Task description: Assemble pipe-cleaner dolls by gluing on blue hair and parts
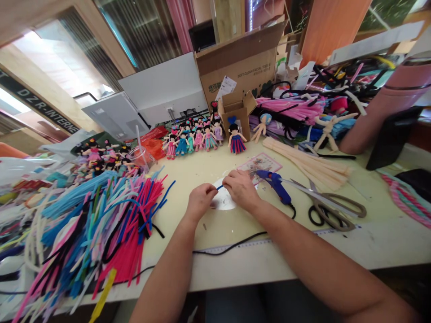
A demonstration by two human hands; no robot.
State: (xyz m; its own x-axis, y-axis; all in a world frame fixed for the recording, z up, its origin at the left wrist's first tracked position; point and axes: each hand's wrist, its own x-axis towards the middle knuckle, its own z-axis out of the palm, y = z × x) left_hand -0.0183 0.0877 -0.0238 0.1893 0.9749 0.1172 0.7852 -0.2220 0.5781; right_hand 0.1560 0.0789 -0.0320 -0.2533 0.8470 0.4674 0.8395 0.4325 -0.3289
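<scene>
A: Leftmost?
B: Stem pile (111, 215), left of left grip (202, 197).
A: Grips?
B: Left pinches blue stem (220, 187); right grip (228, 183) pinches it too (fingertips partly hidden).
A: Rightward?
B: Glue gun (276, 185) near right grip, scissors (332, 207) beyond.

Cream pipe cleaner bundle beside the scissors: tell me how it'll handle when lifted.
The cream pipe cleaner bundle would probably splay, since its right-hand end is fanned out. The slim strands suggest it is light. They lie mostly straight, so they'd likely flex a little rather than flop.
</scene>
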